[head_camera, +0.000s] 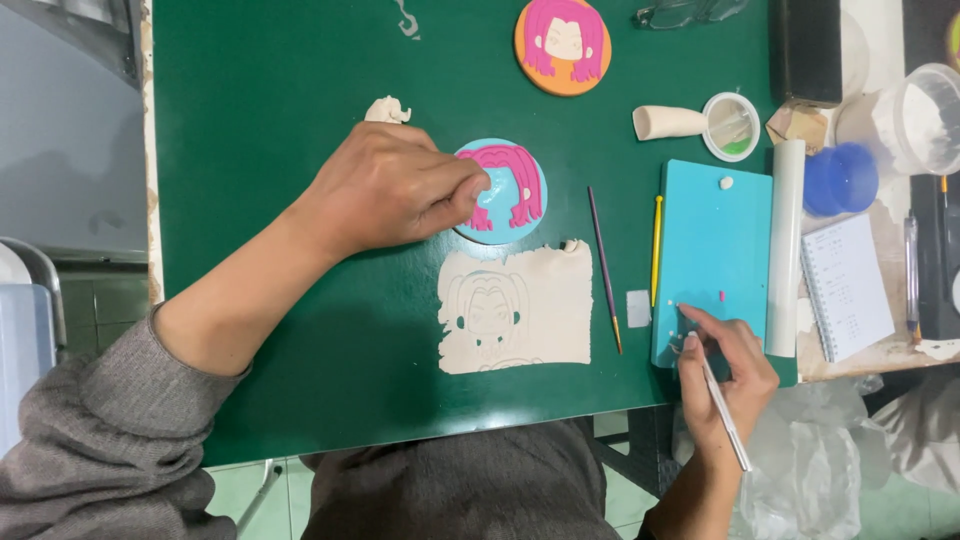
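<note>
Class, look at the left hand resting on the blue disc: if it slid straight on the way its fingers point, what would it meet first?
The left hand points right across the blue disc, so it would probably first meet the pink clay hair on that disc; beyond it, likely the purple-handled brush.
</note>
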